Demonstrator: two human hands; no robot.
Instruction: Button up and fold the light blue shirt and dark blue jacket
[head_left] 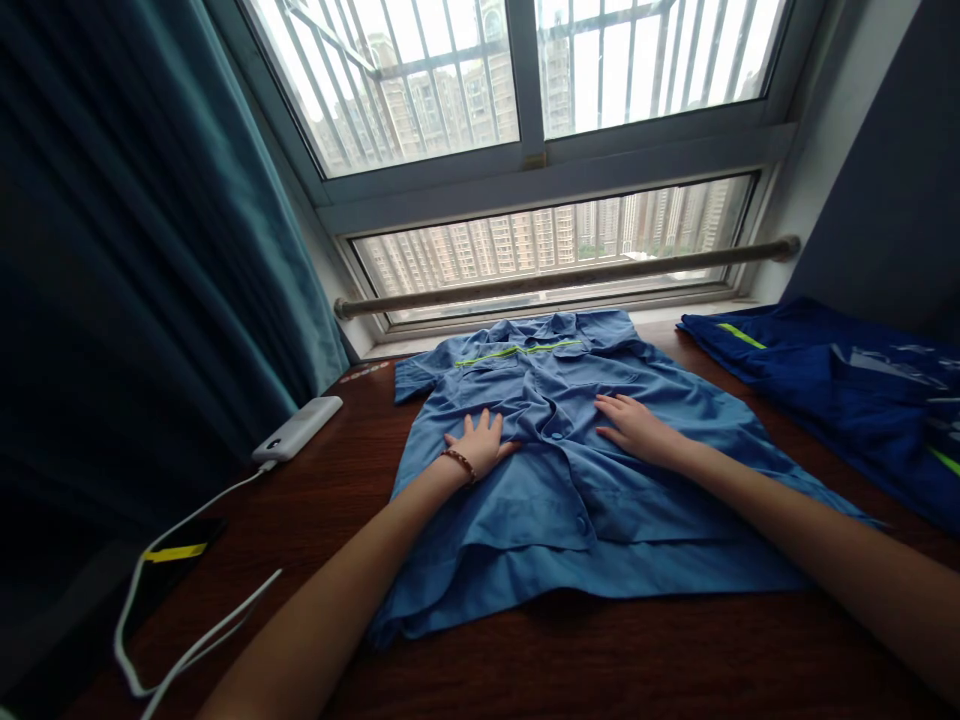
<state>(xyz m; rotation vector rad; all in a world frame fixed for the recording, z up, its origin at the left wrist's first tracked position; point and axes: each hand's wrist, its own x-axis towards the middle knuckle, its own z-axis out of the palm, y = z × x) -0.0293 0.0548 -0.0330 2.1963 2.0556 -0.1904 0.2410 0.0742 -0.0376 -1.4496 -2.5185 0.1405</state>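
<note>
A light blue short-sleeved button shirt (517,500) lies spread front-up on a dark reddish-brown wooden table (352,460). Its collar points toward the window, and a yellow-green stripe crosses the chest. Wrinkles run along the button placket. My left hand (480,445) rests flat on the left half of the shirt with fingers spread, a beaded bracelet at the wrist. On the other half lies my right hand (637,428), palm down, its fingers stretched toward the placket. Neither hand grips the cloth.
Right of the shirt sits a darker blue garment (847,390) with yellow-green stripes. A white power bank (298,430) with a white cable (195,510) lies at left, near a dark object with a yellow strip (176,552). A curtain (247,200) hangs left; a metal rail (570,278) crosses the window.
</note>
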